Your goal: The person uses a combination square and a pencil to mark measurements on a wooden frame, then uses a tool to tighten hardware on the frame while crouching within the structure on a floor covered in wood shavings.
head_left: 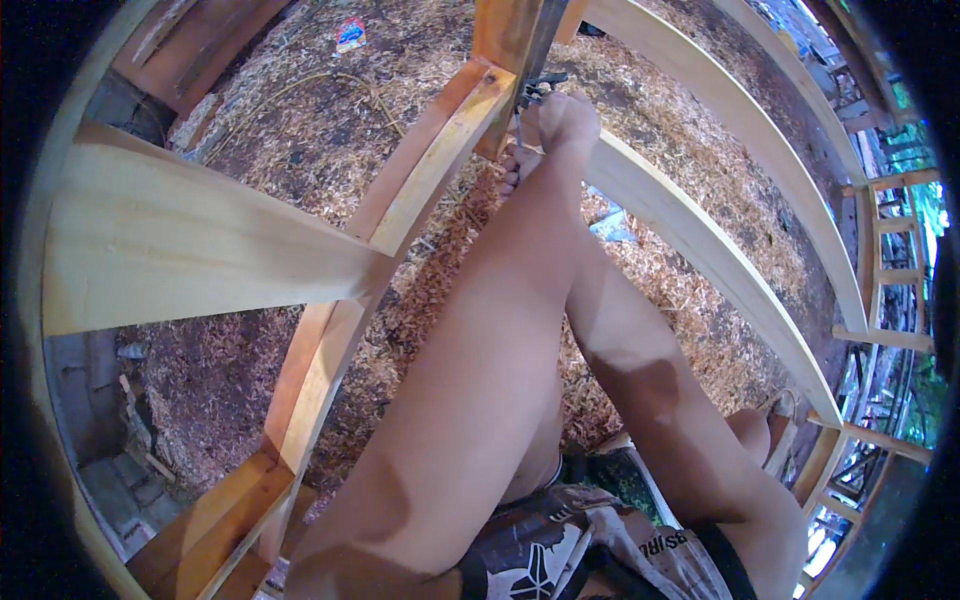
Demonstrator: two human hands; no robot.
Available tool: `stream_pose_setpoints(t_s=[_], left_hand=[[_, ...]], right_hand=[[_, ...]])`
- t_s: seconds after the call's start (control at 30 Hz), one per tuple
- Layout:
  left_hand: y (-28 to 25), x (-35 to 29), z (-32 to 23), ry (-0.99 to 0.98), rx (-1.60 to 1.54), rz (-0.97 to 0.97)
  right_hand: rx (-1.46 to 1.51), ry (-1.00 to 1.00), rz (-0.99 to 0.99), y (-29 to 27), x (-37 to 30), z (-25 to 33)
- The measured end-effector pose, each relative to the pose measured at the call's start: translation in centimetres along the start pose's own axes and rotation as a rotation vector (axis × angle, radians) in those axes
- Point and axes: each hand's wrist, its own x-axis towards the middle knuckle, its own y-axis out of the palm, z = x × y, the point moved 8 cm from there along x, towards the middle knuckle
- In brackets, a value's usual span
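Near the top centre my forearms cross, the left one lying over the right. My left hand [568,122] is closed beside a wooden post [515,35], against a dark metal fitting or tool [543,86] whose kind I cannot make out. Just below, my right hand [518,168] shows only its curled fingers, the rest hidden behind my left forearm. Those fingers are closed at the lower end of a thin metal rod [518,126], which runs up toward the dark metal piece. A wooden rail [690,225] meets the post beside my hands.
A stepped wooden frame [420,175] runs down the left, with a wide pale board [200,235] jutting from it. Long curved-looking rails [745,125] stand on the right. Wood shavings [300,110] cover the ground, with a small coloured packet [350,36] on them.
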Motion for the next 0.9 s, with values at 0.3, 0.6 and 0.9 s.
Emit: stream_pose_setpoints(t_s=[0.3, 0.6, 0.9], left_hand=[[-0.2, -1.9, -1.8, 0.116, 0.131, 0.107], [3.5, 1.8, 1.2, 0.172, 0.145, 0.041], [5.9, 0.8, -1.7, 0.439, 0.476, 0.051]], right_hand=[[0.251, 0.105, -0.111, 0.9, -3.2, 2.1], [0.019, 0.176, -0.051, 1.8, -3.7, 0.5], [0.061, 0.077, -0.024, -3.0, -0.6, -0.3]])
